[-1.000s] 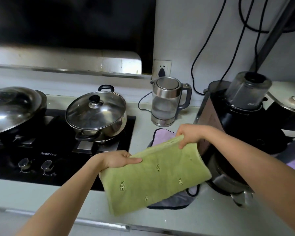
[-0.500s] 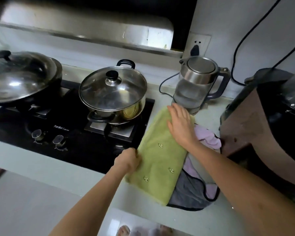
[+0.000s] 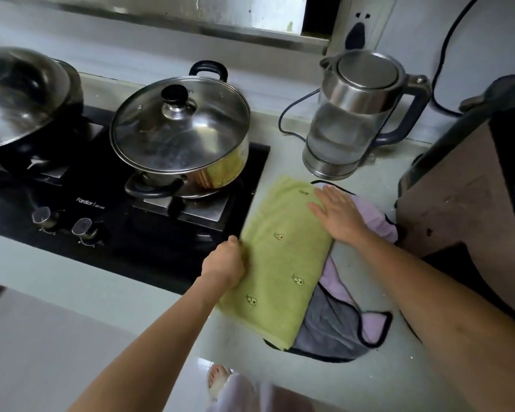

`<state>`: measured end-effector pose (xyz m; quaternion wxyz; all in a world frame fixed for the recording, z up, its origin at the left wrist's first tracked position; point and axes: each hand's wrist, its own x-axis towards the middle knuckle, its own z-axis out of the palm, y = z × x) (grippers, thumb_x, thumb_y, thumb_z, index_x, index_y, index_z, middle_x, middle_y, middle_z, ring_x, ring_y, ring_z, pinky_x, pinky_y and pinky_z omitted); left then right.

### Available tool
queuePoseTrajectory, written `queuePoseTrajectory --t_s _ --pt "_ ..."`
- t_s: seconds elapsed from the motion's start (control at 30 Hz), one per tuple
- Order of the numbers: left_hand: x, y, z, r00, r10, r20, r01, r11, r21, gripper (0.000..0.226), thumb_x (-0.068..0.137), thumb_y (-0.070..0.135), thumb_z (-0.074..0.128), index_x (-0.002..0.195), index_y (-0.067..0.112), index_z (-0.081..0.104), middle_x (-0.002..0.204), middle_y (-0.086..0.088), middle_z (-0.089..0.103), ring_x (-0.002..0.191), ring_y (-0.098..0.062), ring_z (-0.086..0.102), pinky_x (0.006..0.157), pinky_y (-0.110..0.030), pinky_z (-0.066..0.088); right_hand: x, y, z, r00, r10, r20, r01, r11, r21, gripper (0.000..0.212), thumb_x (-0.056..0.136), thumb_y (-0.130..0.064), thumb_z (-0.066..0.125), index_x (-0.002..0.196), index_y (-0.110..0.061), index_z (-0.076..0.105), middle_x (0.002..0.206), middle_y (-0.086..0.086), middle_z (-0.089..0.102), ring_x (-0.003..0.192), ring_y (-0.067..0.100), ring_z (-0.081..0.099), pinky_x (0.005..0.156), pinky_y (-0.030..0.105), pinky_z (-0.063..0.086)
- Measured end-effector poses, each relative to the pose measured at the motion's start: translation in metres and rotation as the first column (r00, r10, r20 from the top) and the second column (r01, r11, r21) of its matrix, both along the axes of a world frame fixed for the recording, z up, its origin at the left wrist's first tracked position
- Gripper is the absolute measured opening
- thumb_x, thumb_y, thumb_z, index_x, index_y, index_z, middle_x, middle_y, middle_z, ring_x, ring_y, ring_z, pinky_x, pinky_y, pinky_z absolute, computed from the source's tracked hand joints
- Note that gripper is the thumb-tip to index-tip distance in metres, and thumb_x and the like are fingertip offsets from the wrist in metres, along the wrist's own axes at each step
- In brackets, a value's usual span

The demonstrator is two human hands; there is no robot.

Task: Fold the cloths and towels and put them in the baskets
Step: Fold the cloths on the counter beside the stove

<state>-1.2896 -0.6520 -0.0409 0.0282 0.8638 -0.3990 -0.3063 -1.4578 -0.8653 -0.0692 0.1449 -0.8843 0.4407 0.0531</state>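
Nearest the camera, both forearms reach over the bench (image 3: 149, 295) edge. The left hand (image 3: 224, 264) sits at the left edge of the green towel (image 3: 280, 263), its fingers curled round that edge and gripping it. The towel lies flat on the bench as a long folded strip, running away from the person, its left edge against the hob (image 3: 125, 224). It rests on top of a purple-and-grey cloth (image 3: 339, 325), which sticks out to the right and at the near end.

Further along, the right hand (image 3: 338, 215) lies on the towel's far right part, palm down, fingers straight and spread, pressing rather than grasping.

The step in hand looks like flattening a fold before the next one. To do it well, the flat palm should sweep along the strip while the left hand keeps the edge taut, so no crease is trapped. The cloth underneath may drag and bunch, so the pressure should stay light and even. The next fold likely brings the near end to the far end; corners should meet squarely.

Beyond stand a lidded pot (image 3: 182, 135) on the hob and a kettle (image 3: 354, 114), near the towel's far end; the sweep should stop short of it. No basket is in view.
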Motion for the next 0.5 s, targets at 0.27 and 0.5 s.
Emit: queuePoseTrajectory --t_s 0.27,0.5 --pt "0.012 0.037 0.009 0.937 0.087 -0.337 -0.092 0.996 0.0 0.034 0.094 0.043 0.05 0.098 0.009 0.05 0.093 -0.003 0.055 0.076 -0.016 0.053 0.053 -0.027 0.047 -0.006 0.101 0.049 0.926 0.334 0.177 -0.329 0.943 -0.059 0.061 0.092 -0.048 0.028 0.135 -0.009 0.048 0.144 0.012 0.043 0.133 0.028 0.04 0.112 0.043 0.031" --pt "0.034 0.045 0.013 0.79 0.237 -0.566 -0.352 0.93 -0.103 0.046 0.079 0.039 0.075 0.103 0.007 0.051 0.092 -0.009 0.06 0.076 -0.02 0.059 0.057 -0.029 0.048 -0.026 0.217 0.058 0.917 0.396 0.053 -0.394 0.918 -0.039 0.087 0.08 -0.072 0.037 0.144 -0.013 0.035 0.147 0.003 0.039 0.136 0.021 0.035 0.114 0.034 0.025"
